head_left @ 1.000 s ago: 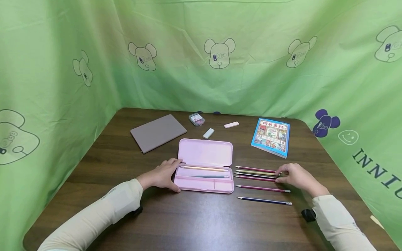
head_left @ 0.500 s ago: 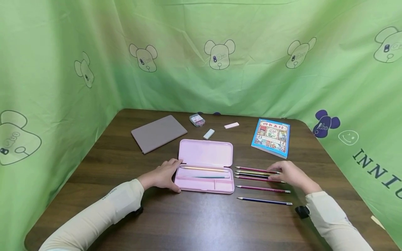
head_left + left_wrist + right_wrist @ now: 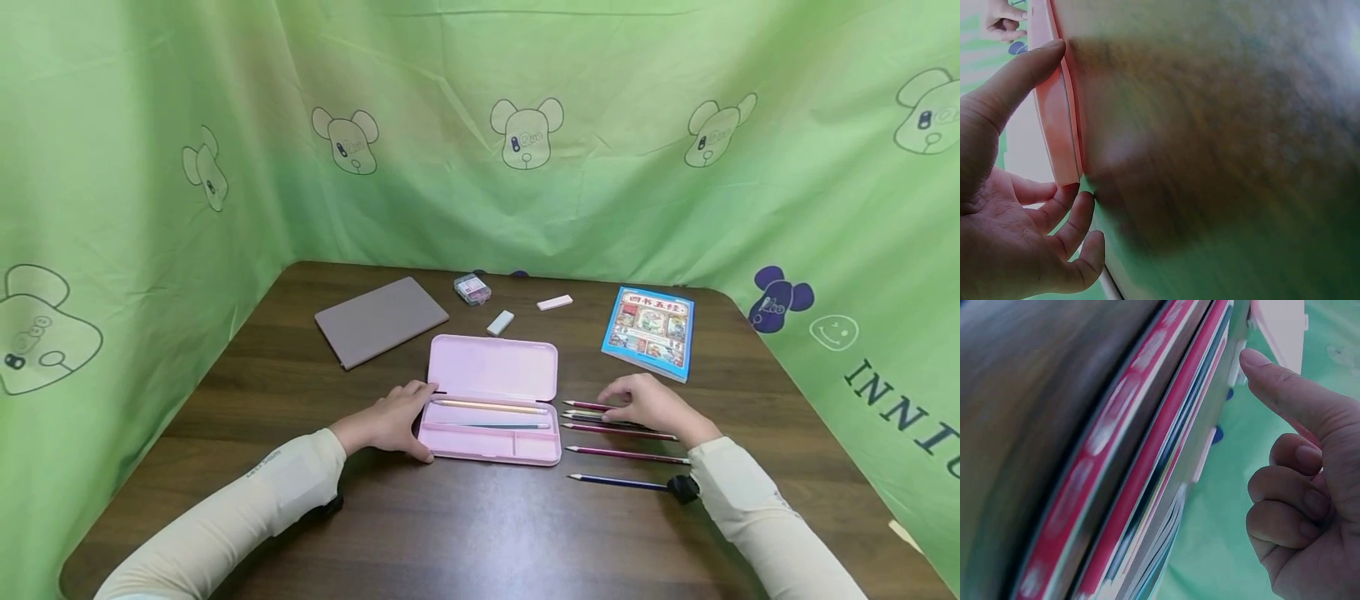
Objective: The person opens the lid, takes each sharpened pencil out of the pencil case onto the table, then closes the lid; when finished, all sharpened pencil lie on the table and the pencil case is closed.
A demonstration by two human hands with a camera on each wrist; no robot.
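A pink pencil case [image 3: 492, 367] lies with its lid folded back. An orange pencil [image 3: 491, 407] and a pale blue pencil [image 3: 506, 426] are in its long compartment. My left hand [image 3: 386, 421] grips the case's left end, thumb on the front wall [image 3: 1057, 125] and fingers round the end. Over a row of pencils right of the case, my right hand [image 3: 652, 404] hovers, thumb and forefinger apart, holding nothing. Its other fingers [image 3: 1279, 494] are curled in the right wrist view. Below it lie a red pencil [image 3: 615, 431], another red pencil [image 3: 626, 454] and a blue pencil [image 3: 618, 482].
Behind the case are a grey notebook [image 3: 382, 322], a small clear box [image 3: 472, 289], a white eraser [image 3: 500, 322] and a flat pink-and-white piece [image 3: 555, 302]. A blue-edged book [image 3: 651, 329] lies back right. Green printed cloth [image 3: 435, 192] surrounds the table [image 3: 480, 533].
My right hand has slid left along the pencils, from their eraser ends toward their middles; the pencils stay where they were. The left hand has kept its hold on the case.
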